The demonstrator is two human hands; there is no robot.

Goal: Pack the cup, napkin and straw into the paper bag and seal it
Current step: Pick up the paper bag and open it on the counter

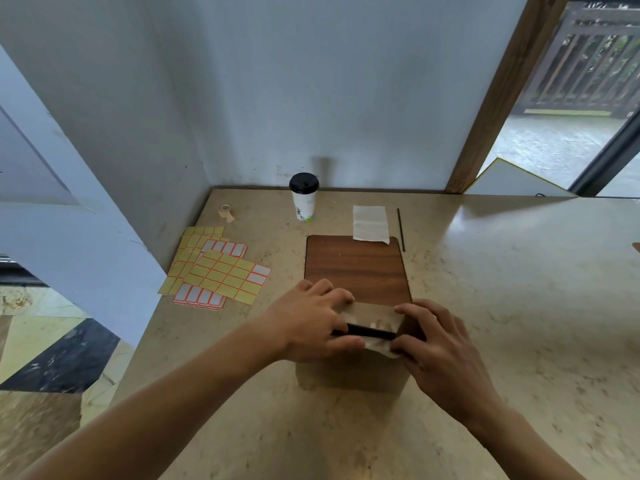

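No readable text; the cup print is illegible

From my feed, the left hand and right hand covered both ends of the paper bag, so I could not tell how the fingers gripped its mouth. Inside the opening between the hands I saw only darkness. The bag's lower body merged with the table beneath the wrists. Far beyond the left hand, the print on the cup was too small to read.
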